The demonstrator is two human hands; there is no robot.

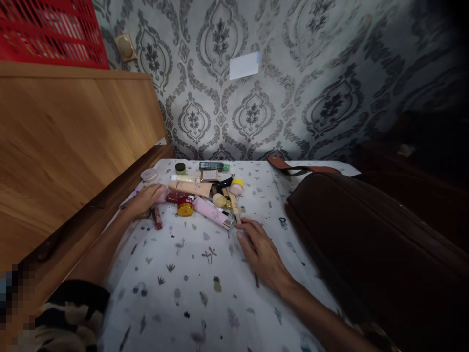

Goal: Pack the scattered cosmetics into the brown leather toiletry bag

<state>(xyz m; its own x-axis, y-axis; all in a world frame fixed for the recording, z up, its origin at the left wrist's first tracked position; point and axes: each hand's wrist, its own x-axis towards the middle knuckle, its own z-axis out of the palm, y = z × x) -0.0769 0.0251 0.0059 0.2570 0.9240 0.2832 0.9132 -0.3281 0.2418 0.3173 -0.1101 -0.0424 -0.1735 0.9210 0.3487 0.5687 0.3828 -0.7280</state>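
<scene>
A pile of cosmetics lies on a white printed cloth. My left hand (147, 199) rests at the pile's left side, fingers stretched out against a pink item (161, 195) that they partly cover. Below it lies a small dark red tube (157, 218). My right hand (263, 250) is low over the cloth at the pile's right side, fingers apart, fingertips at the end of a slim beige tube (235, 205). Beside them is a pink tube with a silver cap (212, 213). Between my hands are a peach tube (190, 188), an amber jar (185, 206) and a yellow-lidded jar (236, 186).
A large dark brown bag (351, 244) stands on the right, its strap (304, 168) trailing behind. On the left is a wooden cabinet (80, 112) bearing a red basket (54, 34). Patterned wallpaper (252, 112) rises behind the cloth (190, 298).
</scene>
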